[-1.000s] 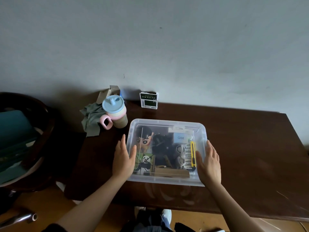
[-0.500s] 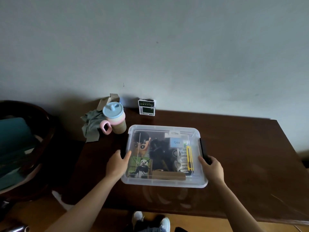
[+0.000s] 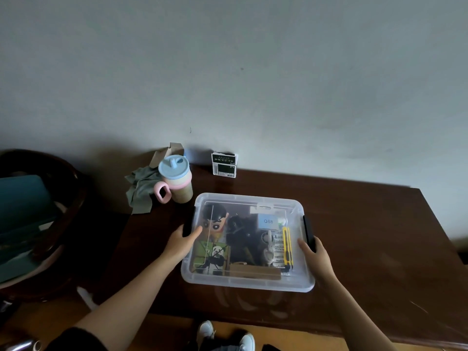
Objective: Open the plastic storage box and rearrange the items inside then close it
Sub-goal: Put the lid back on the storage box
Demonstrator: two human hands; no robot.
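A: Where is the plastic storage box (image 3: 249, 282) right now?

B: On the desk (image 3: 379, 239), near the front edge and roughly midway between its left and right ends. The clear lid (image 3: 253, 201) is on, so the contents show through it: a cartoon-face figure (image 3: 215, 221), a panda card (image 3: 215, 254), a yellow utility knife (image 3: 286, 245).

A: And the hands?

B: One on each short side. The left hand (image 3: 181, 243) curls round the black latch (image 3: 187, 228) on the box's left edge, thumb lying on the lid. The right hand (image 3: 315, 257) grips the right black latch (image 3: 308, 230), fingers wrapped under it.

A: Why both at once?

B: I judge that the lid is clipped at both ends, so working the two latches together frees it evenly and keeps the box from sliding on the desk. Whether the latches are already released I cannot tell.

A: Anything in the way of lifting the lid?

B: A lidded cup (image 3: 176, 182) with a pink handle stands just beyond the box's far left corner, a crumpled cloth (image 3: 140, 188) beside it, and a small pack (image 3: 224, 164) sits at the desk's back edge. The desk to the right looks the likelier spot for setting the lid down.
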